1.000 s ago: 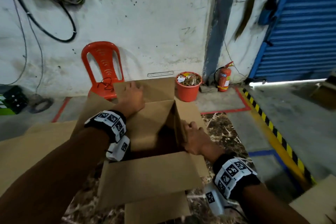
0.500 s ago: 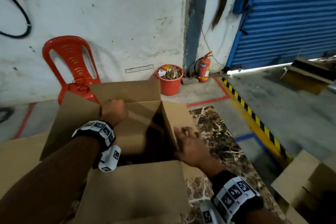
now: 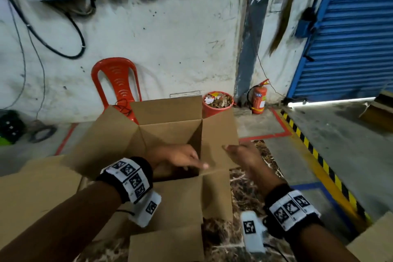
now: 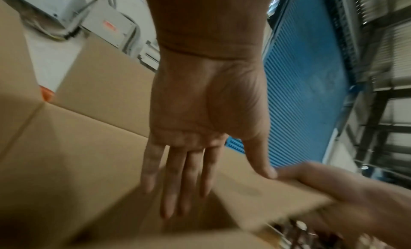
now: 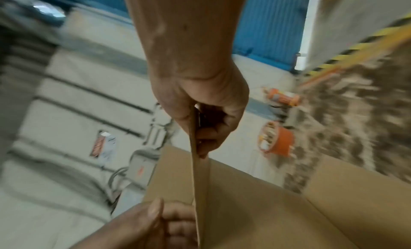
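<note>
The box (image 3: 165, 110) is standing open on a marbled top (image 3: 217, 238), near us, with its flaps spread out. We are seeing the right hand (image 3: 240, 154) pinching the near edge of the right flap (image 3: 219, 132), with the thumb on one side and curled fingers on the other. The left hand (image 3: 176, 156) is lying over the opening, its fingers (image 4: 169, 182) straight and together, holding nothing. Its thumb tip is touching the same flap edge, just beside the right hand. Far behind the box, a red chair (image 3: 116, 83), a bucket (image 3: 217, 105) and an extinguisher (image 3: 258, 98) are standing by the wall.
</note>
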Tool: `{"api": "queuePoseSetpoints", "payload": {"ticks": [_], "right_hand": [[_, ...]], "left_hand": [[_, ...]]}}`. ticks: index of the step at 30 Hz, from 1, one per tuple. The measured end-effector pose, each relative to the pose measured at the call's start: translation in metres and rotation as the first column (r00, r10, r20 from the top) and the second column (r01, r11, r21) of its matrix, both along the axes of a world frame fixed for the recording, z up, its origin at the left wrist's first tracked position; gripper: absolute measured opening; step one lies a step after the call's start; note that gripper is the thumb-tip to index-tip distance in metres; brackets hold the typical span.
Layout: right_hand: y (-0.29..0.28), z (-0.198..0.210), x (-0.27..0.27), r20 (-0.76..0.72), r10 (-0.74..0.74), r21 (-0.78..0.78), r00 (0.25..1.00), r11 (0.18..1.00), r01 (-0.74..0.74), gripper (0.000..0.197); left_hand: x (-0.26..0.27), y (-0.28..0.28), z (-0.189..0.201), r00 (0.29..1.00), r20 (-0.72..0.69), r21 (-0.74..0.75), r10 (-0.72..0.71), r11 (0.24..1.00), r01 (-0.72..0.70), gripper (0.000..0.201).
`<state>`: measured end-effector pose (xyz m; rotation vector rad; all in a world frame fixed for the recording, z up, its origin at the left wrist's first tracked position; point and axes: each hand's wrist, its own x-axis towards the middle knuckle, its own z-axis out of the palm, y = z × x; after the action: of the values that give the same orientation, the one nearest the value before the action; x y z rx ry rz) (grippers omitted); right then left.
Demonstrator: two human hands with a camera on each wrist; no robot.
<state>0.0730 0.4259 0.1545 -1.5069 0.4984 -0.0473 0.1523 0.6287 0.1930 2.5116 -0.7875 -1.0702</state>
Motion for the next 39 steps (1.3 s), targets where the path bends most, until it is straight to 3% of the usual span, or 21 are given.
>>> {"api": "queuePoseSetpoints", "payload": {"ticks": [1,3,5,8,11,13,14,16,18,19,21,24,26,28,30,31,32,34,37,38,39], "right_hand": [[0.001,0.011,0.007,0.027,0.003,-0.075,1.000,0.997,-0.001,0.008],[0.007,0.029,0.016,0.070,0.021,-0.175,0.997,0.985,-0.008,0.009],[0.016,0.044,0.022,0.122,0.040,-0.172,0.992,0.985,-0.019,0.010],[0.035,0.079,0.019,0.242,0.087,-0.093,0.966,0.993,-0.066,0.013],[0.049,0.100,0.013,0.303,0.213,0.024,0.929,0.973,-0.230,0.032],[0.052,0.097,0.012,0.336,0.359,-0.154,0.871,0.933,-0.326,0.051],[0.051,0.092,0.013,0.320,0.460,-0.343,0.828,0.871,-0.351,0.062],[0.046,0.083,0.012,0.101,0.649,-0.681,0.754,0.597,-0.423,0.085],[0.046,0.079,0.010,-0.123,0.719,-0.826,0.684,0.308,-0.472,0.120],[0.048,0.079,0.011,-0.179,0.725,-0.861,0.665,0.212,-0.463,0.133],[0.054,0.081,0.014,-0.176,0.704,-0.925,0.688,0.121,-0.361,0.133],[0.069,0.094,0.017,-0.077,0.703,-0.974,0.708,0.099,-0.204,0.110],[0.077,0.103,0.016,-0.009,0.720,-0.978,0.694,0.139,-0.157,0.095],[0.087,0.110,0.015,0.023,0.729,-0.973,0.684,0.172,-0.150,0.079],[0.101,0.113,0.015,0.009,0.731,-0.975,0.682,0.158,-0.156,0.065],[0.109,0.115,0.015,0.004,0.733,-0.978,0.680,0.144,-0.149,0.058],[0.118,0.117,0.014,0.002,0.733,-0.983,0.680,0.126,-0.132,0.052],[0.139,0.125,0.011,0.005,0.724,-0.995,0.690,0.074,-0.070,0.038],[0.170,0.136,0.004,0.001,0.698,-1.000,0.716,0.003,-0.002,0.026],[0.181,0.139,0.002,0.000,0.691,-1.000,0.723,-0.012,0.011,0.025],[0.193,0.140,0.000,0.006,0.688,-0.999,0.726,-0.021,0.027,0.025]], "left_hand": [[-0.015,-0.005,0.005,0.998,-0.065,0.015,0.002,1.000,-0.001,0.048],[-0.037,-0.010,0.009,0.997,-0.063,-0.014,0.049,0.999,-0.050,0.031],[-0.046,-0.006,0.009,0.985,0.106,-0.056,0.136,0.990,-0.130,0.023],[-0.052,0.009,0.018,0.884,0.299,-0.118,0.360,0.933,-0.340,0.024],[-0.062,0.031,0.052,0.781,0.336,-0.282,0.526,0.848,-0.449,0.018],[-0.071,0.046,0.084,0.708,0.323,-0.411,0.628,0.767,-0.492,0.021],[-0.074,0.056,0.098,0.674,0.286,-0.469,0.681,0.713,-0.521,0.020],[-0.085,0.071,0.125,0.630,0.149,-0.543,0.762,0.595,-0.593,0.015],[-0.096,0.085,0.149,0.608,0.027,-0.585,0.794,0.505,-0.634,0.017],[-0.103,0.092,0.160,0.594,-0.006,-0.600,0.805,0.472,-0.646,0.019],[-0.118,0.103,0.178,0.580,-0.062,-0.642,0.812,0.413,-0.646,0.019],[-0.133,0.120,0.187,0.595,-0.170,-0.692,0.786,0.334,-0.640,0.014],[-0.139,0.132,0.191,0.608,-0.173,-0.696,0.775,0.341,-0.632,0.011],[-0.140,0.150,0.195,0.623,-0.078,-0.657,0.779,0.429,-0.619,0.012],[-0.141,0.170,0.201,0.644,0.245,-0.510,0.725,0.661,-0.551,0.013],[-0.140,0.181,0.203,0.615,0.460,-0.381,0.641,0.767,-0.516,0.012],[-0.139,0.191,0.202,0.546,0.651,-0.249,0.527,0.828,-0.502,0.012],[-0.146,0.206,0.197,0.349,0.877,-0.096,0.329,0.834,-0.544,0.014],[-0.164,0.221,0.180,0.066,0.997,0.000,0.035,0.885,-0.466,0.028],[-0.167,0.226,0.175,0.023,0.998,0.066,-0.062,0.902,-0.426,0.034],[-0.170,0.233,0.170,0.029,0.988,0.150,-0.151,0.901,-0.407,0.040]]}}
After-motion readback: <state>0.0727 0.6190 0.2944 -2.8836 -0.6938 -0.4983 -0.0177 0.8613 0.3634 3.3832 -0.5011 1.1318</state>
